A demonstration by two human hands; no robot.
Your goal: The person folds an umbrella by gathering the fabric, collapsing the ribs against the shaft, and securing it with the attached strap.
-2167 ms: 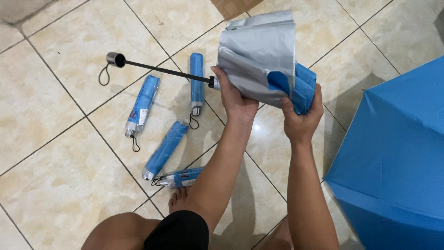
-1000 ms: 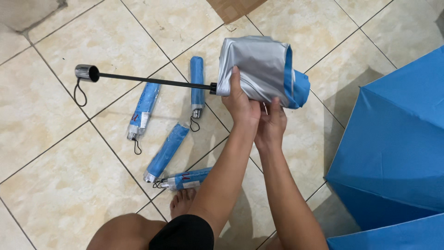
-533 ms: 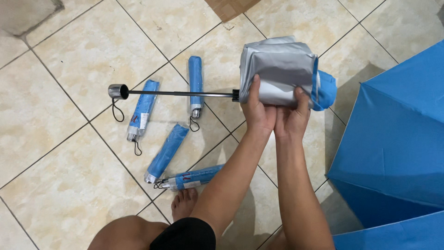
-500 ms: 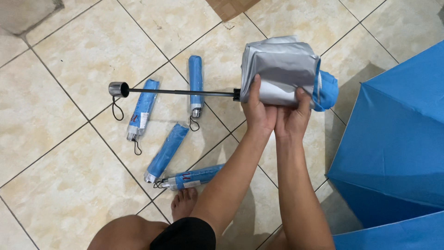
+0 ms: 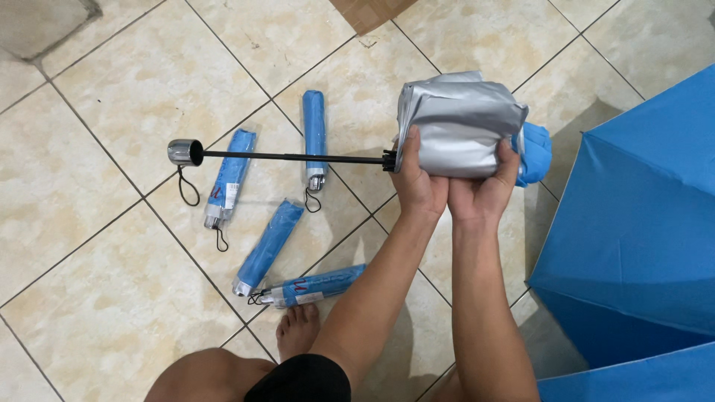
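**Both hands clasp a collapsed umbrella**

The left hand (image 5: 418,186) and right hand (image 5: 482,195) close side by side around the bunched silver-and-blue umbrella (image 5: 462,126), held above the tiled floor (image 5: 112,97). Four folded blue umbrellas (image 5: 268,246) lie left of it, an open blue canopy (image 5: 640,216) right.

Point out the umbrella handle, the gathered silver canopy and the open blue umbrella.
umbrella handle (image 5: 184,152), head view, silver end cap.
gathered silver canopy (image 5: 462,123), head view, middle of folds.
open blue umbrella (image 5: 640,216), head view, fabric panel.
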